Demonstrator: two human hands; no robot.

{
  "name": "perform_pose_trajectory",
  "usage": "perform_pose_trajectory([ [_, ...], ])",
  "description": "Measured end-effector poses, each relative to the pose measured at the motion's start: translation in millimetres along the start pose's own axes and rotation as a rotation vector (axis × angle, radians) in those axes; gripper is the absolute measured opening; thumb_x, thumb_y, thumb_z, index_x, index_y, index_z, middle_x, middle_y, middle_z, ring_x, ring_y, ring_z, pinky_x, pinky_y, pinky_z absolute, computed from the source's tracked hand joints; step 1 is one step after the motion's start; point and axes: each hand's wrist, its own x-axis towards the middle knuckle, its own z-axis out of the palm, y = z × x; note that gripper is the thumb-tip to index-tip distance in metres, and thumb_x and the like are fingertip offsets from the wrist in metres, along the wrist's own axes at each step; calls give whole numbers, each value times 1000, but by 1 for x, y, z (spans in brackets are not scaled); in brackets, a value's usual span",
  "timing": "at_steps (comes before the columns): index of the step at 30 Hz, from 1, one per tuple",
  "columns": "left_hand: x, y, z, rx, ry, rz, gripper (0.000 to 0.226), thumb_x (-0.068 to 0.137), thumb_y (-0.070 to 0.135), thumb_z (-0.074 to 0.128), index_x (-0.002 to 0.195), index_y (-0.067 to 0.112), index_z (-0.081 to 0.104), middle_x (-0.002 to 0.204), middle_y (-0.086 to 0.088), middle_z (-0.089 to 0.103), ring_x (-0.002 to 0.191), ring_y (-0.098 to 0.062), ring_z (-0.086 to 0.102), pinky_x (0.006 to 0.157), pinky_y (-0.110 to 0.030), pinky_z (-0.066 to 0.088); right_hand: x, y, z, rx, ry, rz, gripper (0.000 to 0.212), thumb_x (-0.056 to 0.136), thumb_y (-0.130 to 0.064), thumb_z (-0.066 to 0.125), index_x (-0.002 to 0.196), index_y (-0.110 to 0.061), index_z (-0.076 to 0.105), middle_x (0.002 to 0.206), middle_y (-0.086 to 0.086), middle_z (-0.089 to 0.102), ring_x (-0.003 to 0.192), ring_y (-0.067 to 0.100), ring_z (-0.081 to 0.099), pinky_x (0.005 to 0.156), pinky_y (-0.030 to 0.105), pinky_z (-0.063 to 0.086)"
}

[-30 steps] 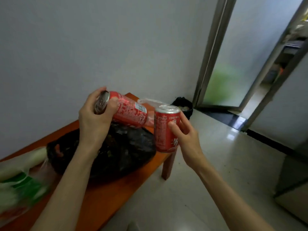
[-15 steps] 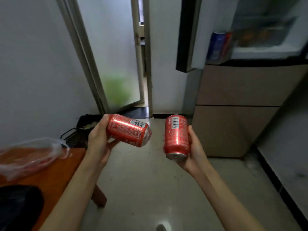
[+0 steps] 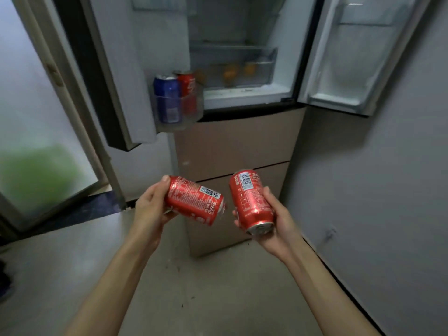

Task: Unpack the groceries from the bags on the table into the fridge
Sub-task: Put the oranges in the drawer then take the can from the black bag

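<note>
My left hand (image 3: 149, 209) grips a red cola can (image 3: 195, 201) lying on its side, its end pointing right. In my right hand (image 3: 278, 223) is a second red cola can (image 3: 251, 202), held tilted with one silver end facing down towards me. Both cans hang at waist height in front of the fridge (image 3: 232, 141), whose two upper doors stand open. The left door's shelf (image 3: 178, 110) carries a blue can (image 3: 167, 98) and a red can (image 3: 188, 89). Orange fruit (image 3: 230, 72) lies in a clear drawer inside.
The right fridge door (image 3: 351, 57) has bare shelves and swings out near a grey wall (image 3: 388, 178). Two beige drawer fronts (image 3: 235, 151) sit below the open compartment. A frosted glass door (image 3: 36, 141) stands to the left. Pale floor stretches beneath my arms.
The view has turned from the table to face the fridge, which is now nearer and fills the top of the view. Both hands still hold their cans; the table and bags have left view.
</note>
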Motion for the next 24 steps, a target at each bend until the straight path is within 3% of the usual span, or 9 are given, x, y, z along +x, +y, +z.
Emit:
perform_pose_trajectory([
  [3,31,-2,45,22,-52,3,27,89,38,52,106,18,60,96,-5,64,91,-16,61,79,-34,51,26,-35,-24,17,52,-76,52,70,-38,64,112,-7,55,89,19,71,76,31,67,63,38,58],
  [5,52,-1,72,64,-69,20,35,86,40,55,111,16,60,98,-6,63,87,-14,60,72,-30,50,42,-59,-36,13,51,-100,58,67,-35,71,115,-6,55,90,20,71,78,32,67,64,37,58],
  [8,80,0,110,118,-72,76,30,85,39,57,109,22,62,101,-5,64,86,-12,60,67,-27,48,72,-99,-52,23,-38,-119,88,37,-26,92,114,-2,56,92,22,70,81,33,66,67,37,58],
  [10,97,5,135,120,-45,118,17,86,36,58,100,29,61,103,-3,64,89,-12,61,72,-29,51,96,-128,-57,-16,-74,-120,91,31,-20,91,112,0,55,96,21,69,83,31,66,67,37,58],
  [14,130,26,180,220,53,265,26,85,36,61,109,26,60,109,-1,63,95,-10,59,71,-21,46,149,-188,-48,-280,-40,-242,71,61,-21,77,125,-6,51,112,15,64,90,21,67,66,28,54],
  [20,151,96,220,291,277,532,43,77,38,65,117,22,59,107,5,60,92,-3,57,71,-16,45,202,-270,25,-480,-103,-530,52,79,-28,68,122,-15,42,113,8,54,99,21,60,81,32,53],
  [24,155,165,225,274,393,726,33,79,34,69,110,25,61,102,3,65,88,-6,61,74,-23,51,219,-306,97,-569,-265,-678,45,82,-32,66,117,-17,42,116,8,51,102,22,59,81,33,55],
])
